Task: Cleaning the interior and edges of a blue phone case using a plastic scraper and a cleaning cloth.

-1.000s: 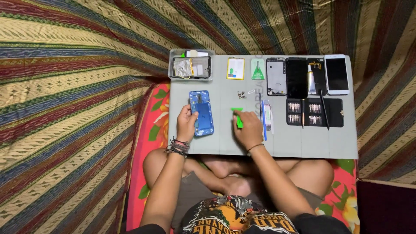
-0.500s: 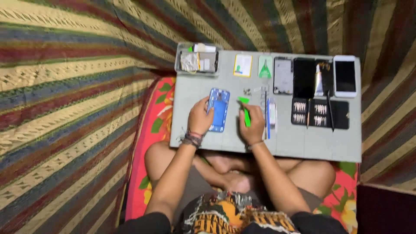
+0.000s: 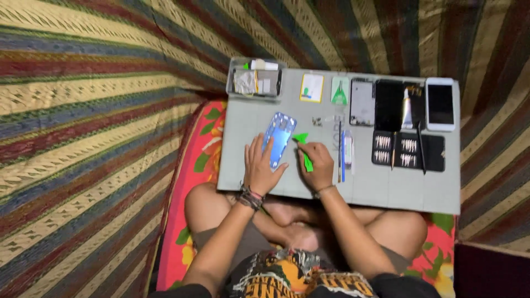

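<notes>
Blue shell [image 3: 279, 138]: a phone back housing, lying flat on the grey worktop [image 3: 386, 187], left of centre, its long axis tilted slightly to the right.
Left hand [image 3: 259, 168]: palm down on the near end of the shell, fingers spread, pinning it to the board.
Right hand [image 3: 317, 160]: just right of the shell, fingers pinched on a green pry tool [image 3: 303, 149] whose flat tip points at the shell's right edge; whether the tip touches is too small to tell.
Doing it well: as I judge it, keep the left palm's weight steady so the shell cannot slide, hold the tool shallow to the edge, and work along the seam in small moves, not one hard lever.
Risk: a steep angle or a slip could likely gouge the shell or jab the holding hand.
Beside the right hand: thin long tools [image 3: 342, 154] laid side by side.
Far row: a clear tray [image 3: 256, 83] of small parts, two small cards [image 3: 324, 89], a bare phone frame [image 3: 362, 102], a dark phone [image 3: 389, 105] and a white phone [image 3: 440, 104].
Right side: a black bit case [image 3: 408, 150], open, with a rod across it.
Setting: the board rests across crossed legs, over a floral mat [image 3: 201, 160] and striped cloth [image 3: 99, 138].
</notes>
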